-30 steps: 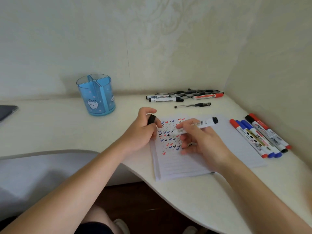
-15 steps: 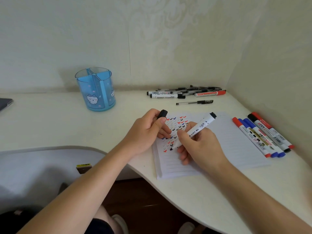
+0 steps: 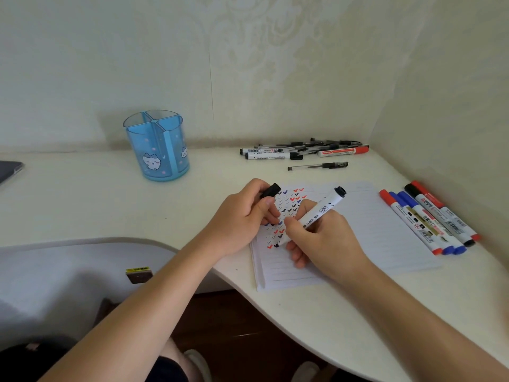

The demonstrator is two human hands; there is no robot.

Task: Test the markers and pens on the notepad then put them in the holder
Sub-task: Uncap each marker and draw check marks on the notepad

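Right hand [image 3: 325,238] grips marker [image 3: 316,213], tip down-left on notepad [image 3: 385,232]; left hand [image 3: 242,219] pinches cap [image 3: 271,190].

The translucent blue cylindrical plastic holder [image 3: 157,150] bears a white cat face and pink dots. The white lined paper notepad [image 3: 385,230] carries rows of red, blue and black ticks. The white-barrelled plastic marker [image 3: 321,209] has black print and a black end. The small black plastic cap [image 3: 271,190] is plain. The row of white plastic markers [image 3: 421,224] has red, blue and black caps. The cream bench [image 3: 82,202] is plain.
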